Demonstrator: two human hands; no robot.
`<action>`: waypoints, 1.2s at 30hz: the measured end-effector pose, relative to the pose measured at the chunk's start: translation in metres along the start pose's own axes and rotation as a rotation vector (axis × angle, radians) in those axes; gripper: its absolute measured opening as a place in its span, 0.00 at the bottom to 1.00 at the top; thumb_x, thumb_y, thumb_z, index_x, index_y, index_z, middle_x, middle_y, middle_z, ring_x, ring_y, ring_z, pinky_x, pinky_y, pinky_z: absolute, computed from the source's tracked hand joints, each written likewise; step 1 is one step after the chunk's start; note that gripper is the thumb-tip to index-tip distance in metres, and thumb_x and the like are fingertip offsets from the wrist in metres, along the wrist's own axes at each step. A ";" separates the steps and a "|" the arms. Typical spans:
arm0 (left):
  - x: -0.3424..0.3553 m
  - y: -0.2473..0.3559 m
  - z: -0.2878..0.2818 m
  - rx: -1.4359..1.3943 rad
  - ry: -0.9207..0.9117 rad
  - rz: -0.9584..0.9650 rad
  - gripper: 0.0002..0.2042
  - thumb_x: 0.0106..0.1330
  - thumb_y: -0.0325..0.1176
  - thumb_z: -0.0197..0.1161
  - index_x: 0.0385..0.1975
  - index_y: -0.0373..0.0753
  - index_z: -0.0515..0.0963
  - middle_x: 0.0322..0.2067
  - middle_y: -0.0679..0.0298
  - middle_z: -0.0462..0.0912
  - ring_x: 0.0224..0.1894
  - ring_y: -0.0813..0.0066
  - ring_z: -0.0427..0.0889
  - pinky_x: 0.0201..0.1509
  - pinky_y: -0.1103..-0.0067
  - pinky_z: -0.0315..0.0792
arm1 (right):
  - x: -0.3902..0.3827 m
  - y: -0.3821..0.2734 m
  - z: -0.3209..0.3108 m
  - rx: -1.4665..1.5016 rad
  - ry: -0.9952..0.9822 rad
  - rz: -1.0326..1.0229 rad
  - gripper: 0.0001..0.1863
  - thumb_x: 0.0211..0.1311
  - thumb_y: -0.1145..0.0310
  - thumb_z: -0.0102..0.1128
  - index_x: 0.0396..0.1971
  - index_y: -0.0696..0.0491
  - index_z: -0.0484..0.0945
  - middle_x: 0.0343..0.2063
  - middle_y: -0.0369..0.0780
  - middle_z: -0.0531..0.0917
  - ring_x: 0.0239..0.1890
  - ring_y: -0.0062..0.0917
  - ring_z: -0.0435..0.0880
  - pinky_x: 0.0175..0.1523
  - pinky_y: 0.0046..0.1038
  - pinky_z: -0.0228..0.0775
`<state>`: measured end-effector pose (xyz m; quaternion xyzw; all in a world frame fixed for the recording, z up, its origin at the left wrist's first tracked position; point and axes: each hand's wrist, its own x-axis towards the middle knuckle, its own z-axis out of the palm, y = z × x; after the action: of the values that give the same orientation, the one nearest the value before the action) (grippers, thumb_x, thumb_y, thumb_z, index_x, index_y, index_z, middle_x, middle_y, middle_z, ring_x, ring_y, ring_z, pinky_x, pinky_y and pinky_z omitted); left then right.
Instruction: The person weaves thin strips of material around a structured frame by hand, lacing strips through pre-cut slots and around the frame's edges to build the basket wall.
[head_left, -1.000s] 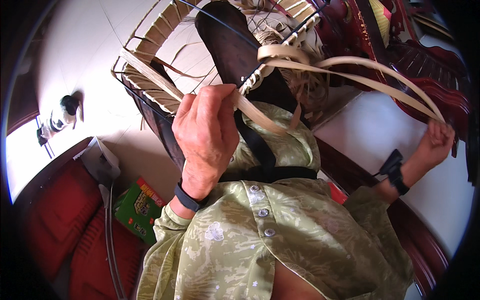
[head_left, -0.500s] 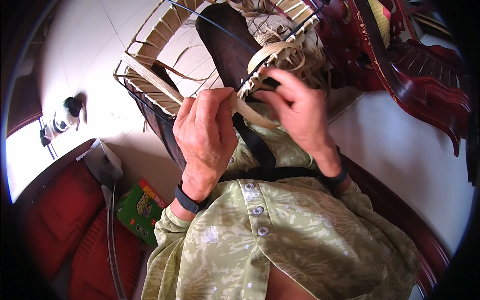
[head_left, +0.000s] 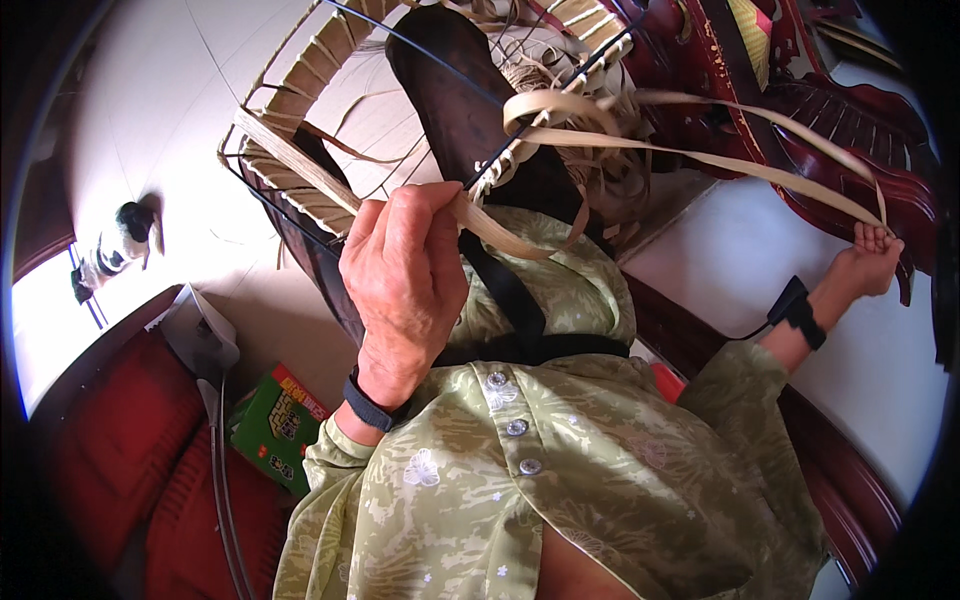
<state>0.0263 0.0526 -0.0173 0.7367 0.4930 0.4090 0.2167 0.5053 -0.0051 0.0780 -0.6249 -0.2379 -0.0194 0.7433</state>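
A wire frame (head_left: 468,80) wrapped with beige flat fibre strips (head_left: 324,66) rests over my dark-clad legs (head_left: 437,95). My left hand (head_left: 410,270) pinches a strip (head_left: 500,232) against the dark rod on the frame's near right side. Far out to the right, my right hand (head_left: 866,262) is closed on the strip's long loose length (head_left: 760,170), which runs back in a loop to the wrapped rod. A tangle of loose strips (head_left: 600,185) lies behind that side of the frame.
Carved red wooden furniture (head_left: 850,150) is at upper right. At left are red cushions (head_left: 120,450), a green box (head_left: 270,430), a pale long-handled object (head_left: 200,330) and a black-and-white object (head_left: 125,240) on the tiled floor (head_left: 170,120).
My right hand went in to the rod half a second ago and has swung back out to the right, pulling the strip out. My left hand stays pinched at the rod.
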 end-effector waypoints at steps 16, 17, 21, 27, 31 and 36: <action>0.001 0.001 0.002 -0.003 0.022 -0.010 0.08 0.59 0.18 0.63 0.35 0.38 0.79 0.25 0.62 0.79 0.25 0.62 0.75 0.33 0.74 0.70 | -0.304 0.006 0.139 -0.302 -1.202 0.274 0.26 0.64 0.65 0.68 0.59 0.58 0.73 0.12 0.34 0.76 0.15 0.11 0.71 0.22 0.20 0.62; 0.001 0.000 0.003 -0.008 0.024 -0.005 0.08 0.59 0.18 0.63 0.35 0.38 0.79 0.25 0.62 0.79 0.25 0.62 0.75 0.33 0.74 0.70 | -0.307 0.010 0.139 -0.269 -1.187 0.309 0.26 0.64 0.65 0.67 0.59 0.58 0.72 0.12 0.34 0.77 0.16 0.11 0.71 0.22 0.20 0.62; -0.002 0.003 0.002 0.017 0.009 -0.038 0.08 0.58 0.18 0.63 0.36 0.38 0.79 0.26 0.62 0.79 0.24 0.62 0.75 0.33 0.74 0.70 | -0.305 0.013 0.124 -0.176 -0.887 0.112 0.19 0.63 0.75 0.66 0.54 0.58 0.76 0.17 0.36 0.82 0.20 0.10 0.77 0.25 0.17 0.67; -0.001 0.002 0.000 0.012 -0.002 -0.026 0.08 0.58 0.19 0.62 0.36 0.38 0.79 0.26 0.62 0.80 0.24 0.62 0.75 0.34 0.73 0.71 | -0.317 0.001 0.133 -0.214 -1.163 0.335 0.12 0.63 0.74 0.66 0.46 0.56 0.80 0.16 0.34 0.82 0.20 0.11 0.79 0.24 0.18 0.66; -0.004 -0.001 0.002 0.005 -0.009 -0.021 0.08 0.59 0.19 0.62 0.35 0.38 0.79 0.26 0.62 0.80 0.25 0.62 0.76 0.34 0.73 0.71 | -0.291 0.010 0.128 -0.127 -1.346 0.267 0.08 0.67 0.68 0.63 0.39 0.57 0.81 0.15 0.34 0.77 0.15 0.14 0.73 0.21 0.20 0.61; -0.003 0.001 0.002 -0.014 0.015 -0.032 0.08 0.58 0.18 0.64 0.35 0.37 0.78 0.27 0.62 0.80 0.25 0.62 0.76 0.33 0.73 0.70 | -0.118 -0.031 0.046 0.437 -0.914 0.447 0.15 0.73 0.68 0.44 0.21 0.51 0.67 0.18 0.33 0.68 0.20 0.19 0.64 0.28 0.21 0.60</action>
<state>0.0282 0.0494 -0.0189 0.7240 0.5036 0.4145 0.2245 0.3757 -0.0004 0.0667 -0.4361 -0.3963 0.4620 0.6627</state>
